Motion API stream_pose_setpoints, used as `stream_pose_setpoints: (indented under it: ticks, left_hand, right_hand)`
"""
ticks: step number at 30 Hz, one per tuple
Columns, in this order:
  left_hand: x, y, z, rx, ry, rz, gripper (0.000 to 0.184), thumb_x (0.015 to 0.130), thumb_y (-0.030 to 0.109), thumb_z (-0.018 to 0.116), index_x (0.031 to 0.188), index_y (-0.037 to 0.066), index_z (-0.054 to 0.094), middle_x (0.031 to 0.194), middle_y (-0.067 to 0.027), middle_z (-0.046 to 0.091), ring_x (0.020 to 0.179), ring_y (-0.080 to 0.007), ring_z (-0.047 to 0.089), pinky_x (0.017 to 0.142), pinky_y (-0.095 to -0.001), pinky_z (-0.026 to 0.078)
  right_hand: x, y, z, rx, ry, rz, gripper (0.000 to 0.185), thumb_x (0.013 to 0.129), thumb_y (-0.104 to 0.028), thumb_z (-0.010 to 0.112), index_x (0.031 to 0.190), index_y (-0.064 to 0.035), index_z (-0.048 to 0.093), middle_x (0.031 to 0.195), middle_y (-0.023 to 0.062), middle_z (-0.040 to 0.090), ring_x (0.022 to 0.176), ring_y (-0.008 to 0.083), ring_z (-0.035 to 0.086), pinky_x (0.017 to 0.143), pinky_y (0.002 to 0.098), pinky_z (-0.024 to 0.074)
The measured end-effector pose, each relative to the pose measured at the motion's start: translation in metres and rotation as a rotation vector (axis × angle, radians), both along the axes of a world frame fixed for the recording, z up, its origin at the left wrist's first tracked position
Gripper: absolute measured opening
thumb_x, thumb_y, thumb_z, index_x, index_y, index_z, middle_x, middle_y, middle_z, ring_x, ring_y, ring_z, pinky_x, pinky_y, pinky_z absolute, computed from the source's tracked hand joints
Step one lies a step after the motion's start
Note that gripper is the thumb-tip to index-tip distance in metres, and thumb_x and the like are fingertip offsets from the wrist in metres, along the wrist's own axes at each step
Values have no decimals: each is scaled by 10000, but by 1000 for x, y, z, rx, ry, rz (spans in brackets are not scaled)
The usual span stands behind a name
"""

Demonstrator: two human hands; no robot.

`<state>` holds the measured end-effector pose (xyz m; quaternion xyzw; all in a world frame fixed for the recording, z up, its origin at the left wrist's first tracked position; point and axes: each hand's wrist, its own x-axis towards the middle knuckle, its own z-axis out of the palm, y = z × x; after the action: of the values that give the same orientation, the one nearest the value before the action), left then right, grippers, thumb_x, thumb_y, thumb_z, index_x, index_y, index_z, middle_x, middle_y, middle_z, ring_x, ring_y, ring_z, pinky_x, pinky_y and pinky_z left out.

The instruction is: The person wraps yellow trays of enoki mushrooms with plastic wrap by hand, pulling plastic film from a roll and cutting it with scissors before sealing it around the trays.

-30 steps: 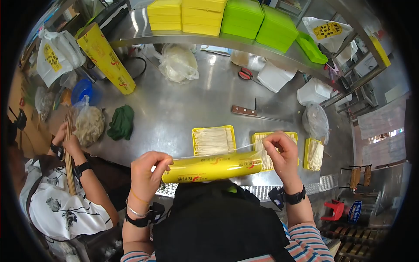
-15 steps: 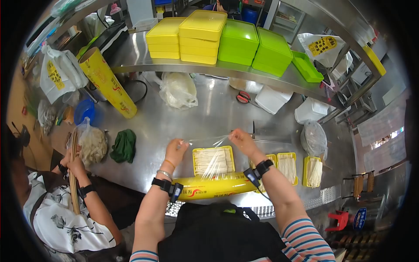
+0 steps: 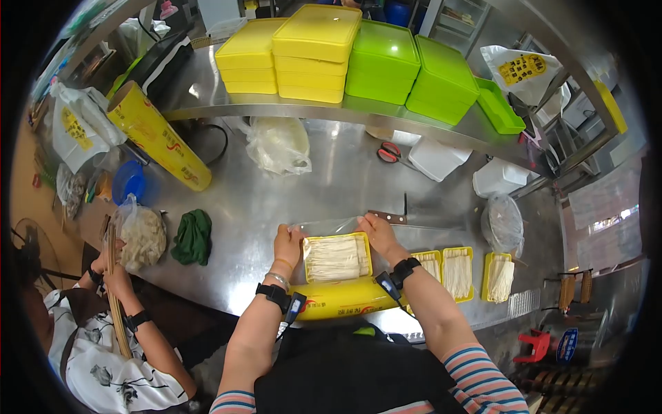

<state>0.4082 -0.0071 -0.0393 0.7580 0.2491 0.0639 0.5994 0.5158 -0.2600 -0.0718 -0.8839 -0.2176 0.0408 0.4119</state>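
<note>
Pinched between thumb and fingertips of both the left hand (image 3: 288, 245) and the right hand (image 3: 380, 238) is the leading edge of some thin clear plastic film (image 3: 327, 226), pulled taut just past the far side of a yellow rectangular tray (image 3: 305, 261) full of pale, skinny strands (image 3: 334, 259). That tray sits on the shiny stainless steel table (image 3: 241, 200), right between the hands, with a fat yellow printed roll (image 3: 345, 298) lying along its near edge. Film's pretty much impossible to make out over the strands from where I'm standing, but my guess is it runs back to the roll, so I'd call this tray half done: covered or nearly, with no sign of the sheet being cut off or tucked under. Three more filled yellow trays (image 3: 472, 261) are lined up to the right, one partly behind the arm; can't tell if they're covered. Pose-wise, both forearms reach forward over the roll, the left fairly straight, the right slanting inward, hands low beside the tray's far corners. Beyond that there's a brown-handled knife (image 3: 387, 217), a crumpled dark green cloth (image 3: 192, 238), and a co-worker gripping a bundle of thin wooden sticks (image 3: 116, 297).
</note>
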Motion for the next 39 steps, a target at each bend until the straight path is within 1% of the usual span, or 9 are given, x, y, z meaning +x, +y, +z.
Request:
stream_pose_setpoints:
  ticks: [5, 7, 19, 23, 29, 31, 32, 37, 39]
  left_hand:
    - [4, -8, 17, -63, -8, -58, 221, 969, 188, 490, 904, -23, 480, 806, -153, 680, 721, -198, 653, 650, -298, 505]
    - [8, -10, 19, -369, -1, -1, 212, 978, 203, 486, 908, 3, 478, 756, -109, 656, 663, -165, 612, 614, -285, 490]
    - [17, -14, 26, -484, 63, 40, 154, 952, 191, 539, 898, 90, 436, 711, -39, 552, 607, -138, 547, 550, -273, 465]
    - [19, -17, 23, -447, 98, 44, 141, 947, 173, 539, 892, 79, 450, 728, -50, 570, 591, -137, 535, 544, -275, 459]
    - [13, -6, -19, -395, 101, -5, 130, 936, 147, 550, 892, 47, 480, 750, -59, 586, 622, -128, 529, 549, -267, 443]
    - [12, -3, -29, -52, 148, -69, 77, 935, 105, 541, 966, 39, 517, 738, -35, 569, 643, -120, 527, 567, -273, 453]
    - [9, -2, -35, -51, 150, -69, 77, 935, 105, 541, 966, 39, 517, 738, -35, 569, 643, -120, 527, 567, -273, 453]
    - [-5, -10, 6, -567, 73, -196, 139, 910, -10, 477, 958, 8, 607, 837, -60, 638, 719, -136, 580, 643, -268, 485]
    - [-7, -6, 10, -531, 162, -225, 154, 912, 10, 477, 978, 0, 615, 861, -64, 645, 737, -134, 585, 658, -265, 485]
  right_hand:
    - [-4, -9, 10, 81, 163, 19, 291, 986, -261, 512, 835, -16, 555, 770, 68, 659, 716, 133, 621, 684, 273, 494]
    - [-4, -16, 4, 147, 248, 2, 281, 987, -253, 512, 834, -21, 557, 763, 63, 655, 703, 119, 616, 675, 257, 494]
    - [-17, -25, 26, 325, 536, -102, 228, 915, -235, 639, 806, -42, 586, 728, 32, 634, 669, 80, 585, 625, 214, 461]
    - [-20, -24, 9, 416, 708, -220, 189, 885, -200, 676, 823, -39, 599, 750, 31, 632, 682, 90, 589, 619, 227, 468]
    - [-27, -35, -43, 574, 655, -151, 109, 859, -98, 674, 899, -53, 583, 796, 39, 613, 724, 121, 607, 623, 258, 508]
    - [-28, -36, -45, 606, 683, -113, 89, 866, -63, 648, 917, -58, 574, 794, 37, 609, 723, 128, 615, 624, 262, 520]
    - [-28, -37, -46, 616, 693, -100, 87, 868, -51, 639, 923, -60, 571, 793, 36, 608, 723, 130, 617, 625, 263, 524]
    - [-34, -42, -51, 541, 829, -93, 50, 888, -40, 607, 936, -44, 595, 835, 50, 638, 727, 142, 637, 635, 276, 545]
    - [-36, -43, -52, 506, 827, -95, 58, 893, -51, 605, 949, -36, 606, 853, 60, 652, 737, 146, 643, 648, 275, 547]
